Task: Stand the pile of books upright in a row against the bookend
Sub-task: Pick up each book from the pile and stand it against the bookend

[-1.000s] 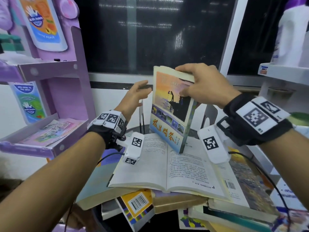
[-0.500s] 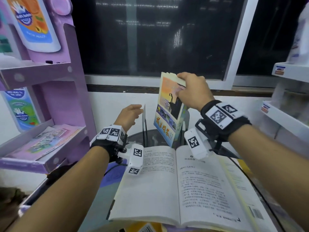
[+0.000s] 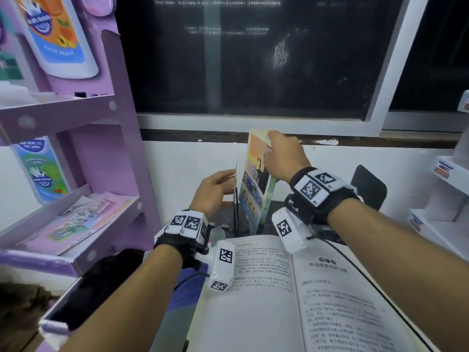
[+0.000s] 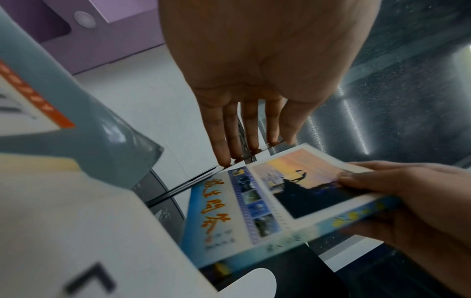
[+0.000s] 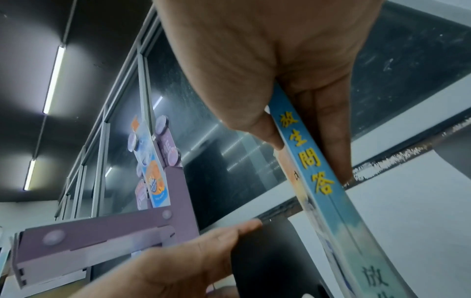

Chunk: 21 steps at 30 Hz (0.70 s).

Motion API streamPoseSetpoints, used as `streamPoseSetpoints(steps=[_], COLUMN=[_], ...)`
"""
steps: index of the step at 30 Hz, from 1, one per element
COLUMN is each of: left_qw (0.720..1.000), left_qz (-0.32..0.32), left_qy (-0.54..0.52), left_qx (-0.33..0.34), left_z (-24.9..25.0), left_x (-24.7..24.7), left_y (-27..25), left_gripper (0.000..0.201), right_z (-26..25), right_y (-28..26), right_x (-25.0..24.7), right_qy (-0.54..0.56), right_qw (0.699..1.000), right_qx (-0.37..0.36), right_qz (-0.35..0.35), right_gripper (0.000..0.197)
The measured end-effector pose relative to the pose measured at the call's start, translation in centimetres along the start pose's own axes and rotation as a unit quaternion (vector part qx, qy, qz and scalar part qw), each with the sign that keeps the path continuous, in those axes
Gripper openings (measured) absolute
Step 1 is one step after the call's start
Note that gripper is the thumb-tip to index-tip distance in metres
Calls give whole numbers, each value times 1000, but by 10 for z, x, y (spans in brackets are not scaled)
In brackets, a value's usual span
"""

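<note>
My right hand (image 3: 275, 148) grips the top of a thin book with a sunset cover (image 3: 253, 191), holding it upright and slightly tilted just right of the thin bookend plate (image 3: 235, 189). In the right wrist view my thumb and fingers pinch the blue spine (image 5: 308, 161). My left hand (image 3: 223, 189) lies flat with straight fingers against the left face of the bookend (image 4: 248, 139). The book's lower edge is near the bookend's dark base; contact is hidden. An open book (image 3: 291, 295) tops the pile in front of me.
A purple display shelf (image 3: 83, 153) with leaflets stands close on the left. A second black bookend (image 3: 369, 186) stands at the right by white shelving (image 3: 446, 179). The wall and a dark window (image 3: 253, 59) are right behind the bookend.
My right hand has carried the sunset book away from above the open book, back and down beside the bookend. My left hand has reached forward and laid its fingers on the bookend.
</note>
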<state>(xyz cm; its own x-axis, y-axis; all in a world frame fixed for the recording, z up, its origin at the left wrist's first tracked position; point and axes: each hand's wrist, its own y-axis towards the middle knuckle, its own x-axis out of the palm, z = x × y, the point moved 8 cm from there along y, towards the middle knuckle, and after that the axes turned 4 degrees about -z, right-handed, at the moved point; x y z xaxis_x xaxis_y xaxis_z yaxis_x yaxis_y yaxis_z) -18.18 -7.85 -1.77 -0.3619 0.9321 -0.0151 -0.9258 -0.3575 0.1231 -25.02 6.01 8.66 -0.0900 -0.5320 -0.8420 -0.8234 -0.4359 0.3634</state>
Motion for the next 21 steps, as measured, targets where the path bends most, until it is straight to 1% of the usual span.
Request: streamPoseSetpoints(steps=[4,7,10,14,17,21], left_qw=[1000,1000,999,999,999,998], left_qz=[-2,-4,-11,-22,-27,-52], left_qy=[-11,-24,-31,-25,-26,-28], left_qx=[3,2,8,15,17,23], left_z=[-5,-7,-6,-6,-7,-5], left_x=[-2,-2,0,1,-2,-3], left_y=[0,-1,0,2,2,0], left_gripper=[31,30,30,31,31,32], right_z=[1,-2,-10,-21,-24,-26], right_y=[2,3,4,-1,-4,-10], right_x=[33,53,65,71,69,72], right_qy=[20,38,37,45,78,158], right_qw=[999,997,994,987,982,965], right_qx=[11,7,-16,-48,-60,-46], right_qz=[-40,-68,-98,-146,-160,-203], right_gripper=[32,40,45,40,38,54])
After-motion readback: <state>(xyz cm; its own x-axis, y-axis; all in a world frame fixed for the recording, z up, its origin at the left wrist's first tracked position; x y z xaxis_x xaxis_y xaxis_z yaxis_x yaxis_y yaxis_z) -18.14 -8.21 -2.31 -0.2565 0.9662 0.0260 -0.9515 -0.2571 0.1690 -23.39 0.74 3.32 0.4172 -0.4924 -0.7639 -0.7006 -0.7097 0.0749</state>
